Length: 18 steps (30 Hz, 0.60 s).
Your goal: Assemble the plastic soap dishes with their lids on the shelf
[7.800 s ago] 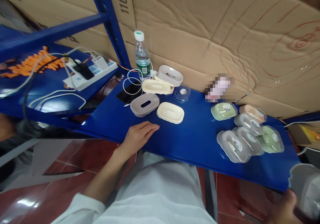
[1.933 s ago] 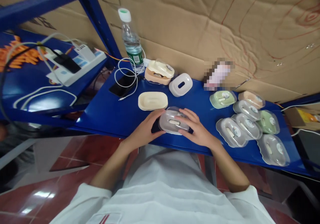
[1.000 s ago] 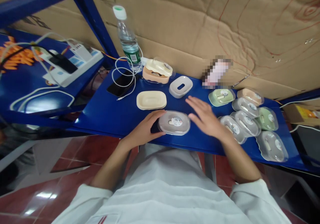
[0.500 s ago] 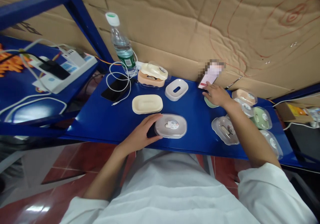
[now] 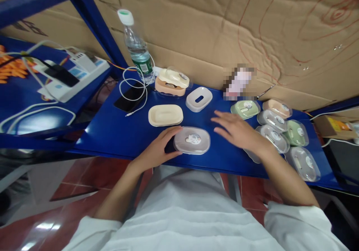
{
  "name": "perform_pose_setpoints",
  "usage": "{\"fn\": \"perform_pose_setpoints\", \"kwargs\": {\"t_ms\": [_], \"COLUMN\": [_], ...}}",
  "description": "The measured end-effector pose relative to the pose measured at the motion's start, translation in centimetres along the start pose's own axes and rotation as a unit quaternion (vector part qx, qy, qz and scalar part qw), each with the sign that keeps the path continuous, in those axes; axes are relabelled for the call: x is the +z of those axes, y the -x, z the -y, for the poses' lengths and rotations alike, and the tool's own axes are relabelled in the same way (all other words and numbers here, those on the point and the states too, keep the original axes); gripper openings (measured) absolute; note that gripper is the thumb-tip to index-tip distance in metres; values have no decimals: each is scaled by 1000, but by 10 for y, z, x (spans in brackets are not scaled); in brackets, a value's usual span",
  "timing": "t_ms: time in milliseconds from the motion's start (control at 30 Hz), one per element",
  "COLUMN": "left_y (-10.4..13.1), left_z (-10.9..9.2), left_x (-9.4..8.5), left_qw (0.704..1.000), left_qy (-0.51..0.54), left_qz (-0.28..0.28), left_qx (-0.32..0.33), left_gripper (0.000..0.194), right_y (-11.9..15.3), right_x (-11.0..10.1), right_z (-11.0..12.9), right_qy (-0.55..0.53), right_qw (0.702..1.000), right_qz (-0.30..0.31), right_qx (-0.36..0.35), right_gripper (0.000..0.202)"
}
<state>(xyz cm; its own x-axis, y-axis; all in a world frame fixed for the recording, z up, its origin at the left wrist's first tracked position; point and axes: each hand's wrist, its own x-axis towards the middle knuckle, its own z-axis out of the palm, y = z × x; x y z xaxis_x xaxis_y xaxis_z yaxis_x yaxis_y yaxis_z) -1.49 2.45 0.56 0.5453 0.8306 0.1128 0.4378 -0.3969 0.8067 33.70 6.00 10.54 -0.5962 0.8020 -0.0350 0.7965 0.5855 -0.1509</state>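
Observation:
My left hand [image 5: 159, 147] has its thumb and fingers on the left end of a whitish oval soap box [image 5: 187, 140] with a clear lid and a round label, lying at the table's front edge. My right hand [image 5: 234, 129] is open, fingers spread, over the table to the right of that box, holding nothing. It partly covers another soap box [image 5: 252, 155]. Behind the left hand lies a cream oval tray [image 5: 165, 115]. A white oval piece with a slot [image 5: 198, 101] sits farther back.
Several lidded soap boxes, among them a green one [image 5: 245, 109], are grouped at the right. A pixelated phone [image 5: 238, 83] leans against the cardboard. Back left are a water bottle [image 5: 138, 53], a stacked cream and peach box [image 5: 171, 84], a black phone [image 5: 130, 98] and a white cable.
My right hand has drawn back from the phone screen, toward me and left, fingers spreading. The green box in front of the phone now shows fully. My left hand stays on the soap box.

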Motion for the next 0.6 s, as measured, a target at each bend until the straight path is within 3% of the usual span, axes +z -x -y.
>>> {"fn": "perform_pose_setpoints", "kwargs": {"t_ms": [100,200,300,400,500,600], "left_y": [0,2,5,4,-2,-3], "left_z": [0,-1,-2,1,9,15], "left_x": [1,4,5,-1,-13,-21], "left_qw": [1000,1000,996,976,947,934], "left_qy": [-6,-24,-80,-190,-273,-288], "left_qz": [-6,-8,-22,-83,-169,-207], "left_qx": [-1,4,35,61,6,-42], "left_gripper": [78,81,80,72,55,26], "right_y": [15,17,17,20,15,-5], "right_x": [21,48,65,68,63,57], "right_z": [47,66,62,50,42,44], "right_qy": [-47,-61,-70,-74,-48,0], "right_qw": [997,997,996,996,996,996], "right_qz": [20,-2,-18,-36,-68,-92], "right_qx": [-48,-51,-48,-34,-9,7], "right_gripper": [66,82,81,78,74,65]}}
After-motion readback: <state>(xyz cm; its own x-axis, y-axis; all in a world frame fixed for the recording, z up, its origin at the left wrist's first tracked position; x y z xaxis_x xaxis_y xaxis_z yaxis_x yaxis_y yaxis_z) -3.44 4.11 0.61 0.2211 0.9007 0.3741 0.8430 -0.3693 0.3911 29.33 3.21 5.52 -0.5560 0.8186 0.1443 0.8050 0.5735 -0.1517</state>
